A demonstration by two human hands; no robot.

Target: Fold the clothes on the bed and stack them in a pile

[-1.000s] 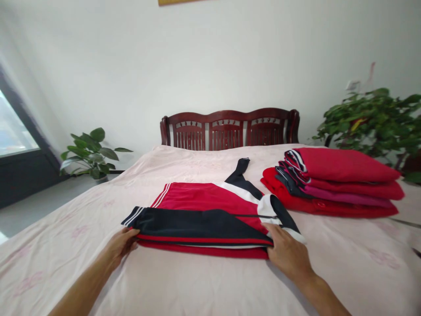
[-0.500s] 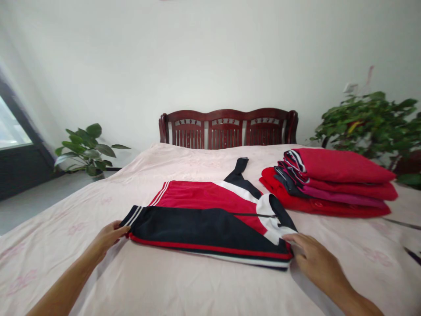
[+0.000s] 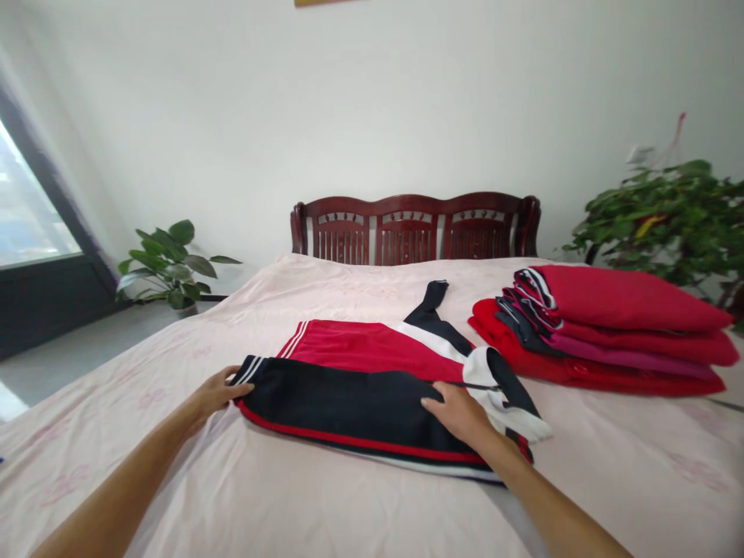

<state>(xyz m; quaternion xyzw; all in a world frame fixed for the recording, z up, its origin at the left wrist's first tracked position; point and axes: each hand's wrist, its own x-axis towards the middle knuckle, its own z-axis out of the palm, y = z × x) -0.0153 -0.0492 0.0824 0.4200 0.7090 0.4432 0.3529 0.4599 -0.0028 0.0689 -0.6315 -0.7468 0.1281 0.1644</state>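
A red, navy and white tracksuit top (image 3: 349,407) lies folded on the bed, with its navy part uppermost and a narrow navy sleeve (image 3: 430,308) reaching towards the headboard. My right hand (image 3: 459,411) rests flat on the navy fabric near a zip, fingers apart. My left hand (image 3: 216,392) touches the garment's left end beside its white-striped edge, and does not appear to grip it. Beyond the garment, a folded stack of red and navy clothes (image 3: 604,337) sits apart from both hands.
The garment and stack lie on a pale pink patterned bedsheet (image 3: 145,457). A dark red wooden headboard (image 3: 415,229) stands at the far end. Potted green plants stand at the left (image 3: 171,267) and right (image 3: 656,221), and a window (image 3: 29,205) is at the far left.
My right hand has moved left from the garment's lower right edge onto the navy fabric. The navy layer has been drawn down over the red since the oldest frame.
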